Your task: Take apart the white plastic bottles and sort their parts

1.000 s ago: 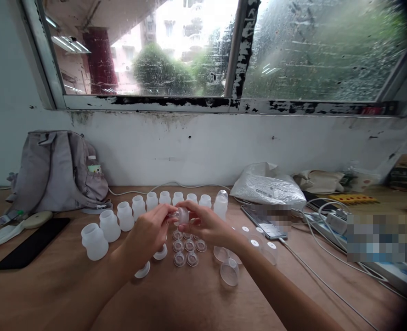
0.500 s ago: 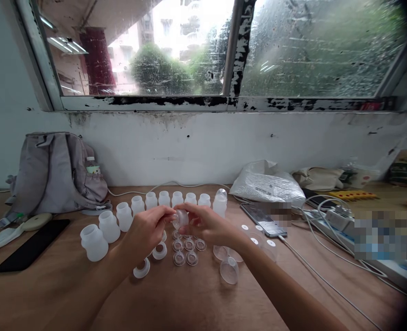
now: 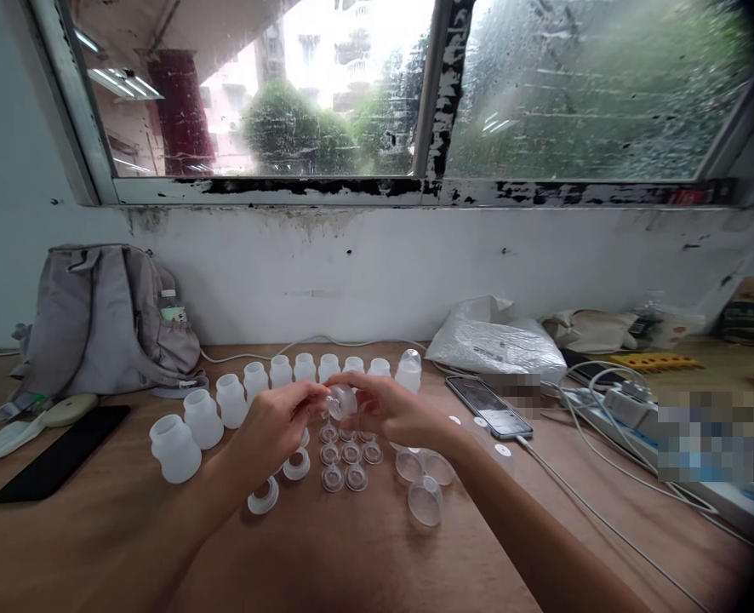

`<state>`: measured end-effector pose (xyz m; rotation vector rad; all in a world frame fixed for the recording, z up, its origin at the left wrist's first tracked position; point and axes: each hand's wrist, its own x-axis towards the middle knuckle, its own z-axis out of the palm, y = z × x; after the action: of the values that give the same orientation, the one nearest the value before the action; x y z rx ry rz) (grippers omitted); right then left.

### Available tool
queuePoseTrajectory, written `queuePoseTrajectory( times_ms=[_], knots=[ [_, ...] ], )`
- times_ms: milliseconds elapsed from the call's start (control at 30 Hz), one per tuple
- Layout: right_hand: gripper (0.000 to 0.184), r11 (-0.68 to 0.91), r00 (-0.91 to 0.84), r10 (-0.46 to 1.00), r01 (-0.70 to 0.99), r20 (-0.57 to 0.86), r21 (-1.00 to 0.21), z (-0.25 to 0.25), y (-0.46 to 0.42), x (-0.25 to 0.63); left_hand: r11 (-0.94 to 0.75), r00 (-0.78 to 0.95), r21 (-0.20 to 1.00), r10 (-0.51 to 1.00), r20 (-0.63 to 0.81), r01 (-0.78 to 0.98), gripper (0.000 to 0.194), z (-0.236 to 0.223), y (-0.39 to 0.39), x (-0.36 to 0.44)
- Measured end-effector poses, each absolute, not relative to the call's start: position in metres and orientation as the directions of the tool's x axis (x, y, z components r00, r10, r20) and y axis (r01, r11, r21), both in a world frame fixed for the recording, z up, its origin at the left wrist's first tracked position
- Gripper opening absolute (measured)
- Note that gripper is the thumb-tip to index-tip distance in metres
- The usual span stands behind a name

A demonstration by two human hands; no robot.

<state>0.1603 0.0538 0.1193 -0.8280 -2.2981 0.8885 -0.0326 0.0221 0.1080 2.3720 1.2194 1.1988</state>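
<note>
In front of me, my left hand (image 3: 279,423) and my right hand (image 3: 395,410) meet over a clear baby bottle nipple (image 3: 344,403). The fingertips of both hands are closed on it, the left at its left side and the right round its right side. Several more clear nipples (image 3: 332,478) lie in rows on the table just below the hands. White collar rings (image 3: 263,496) lie near my left wrist, some partly hidden by it. Clear domed caps (image 3: 425,501) lie beneath my right forearm, with small white discs (image 3: 503,450) to their right.
Open white bottles (image 3: 176,451) curve behind the hands, ending at a capped bottle (image 3: 408,372). A phone (image 3: 490,407) with a charging cable and a power strip (image 3: 625,447) are at right. A backpack (image 3: 105,319) and a black slab (image 3: 63,454) are at left.
The nipple between my fingers has turned and shifted slightly right, so its tip now points left. Both hands stay nearly in place, the right forearm shifting slightly.
</note>
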Motion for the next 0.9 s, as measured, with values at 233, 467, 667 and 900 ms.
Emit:
queuePoseTrajectory(
  times_ms=[233, 467, 667, 900],
  knots=[
    [0.044, 0.602, -0.627, 0.713, 0.318, 0.313, -0.733, 0.126, 0.056, 0.168, -0.61, 0.312, 0.521, 0.775, 0.55, 0.597, 0.019, 0.106, 0.023, -0.032],
    [0.04, 0.588, -0.462, 0.783, 0.333, 0.416, -0.738, 0.138, 0.061, 0.186, -0.682, 0.497, 0.361, 0.72, 0.484, 0.635, 0.016, 0.077, 0.023, 0.001],
    [0.044, 0.59, -0.399, 0.794, 0.324, 0.459, -0.739, 0.149, 0.057, 0.202, -0.693, 0.606, 0.241, 0.715, 0.349, 0.679, 0.019, 0.042, 0.031, 0.033],
    [0.045, 0.598, -0.372, 0.792, 0.318, 0.483, -0.736, 0.156, 0.051, 0.211, -0.677, 0.621, 0.2, 0.732, 0.28, 0.708, 0.019, 0.028, 0.036, 0.041]
  ],
)
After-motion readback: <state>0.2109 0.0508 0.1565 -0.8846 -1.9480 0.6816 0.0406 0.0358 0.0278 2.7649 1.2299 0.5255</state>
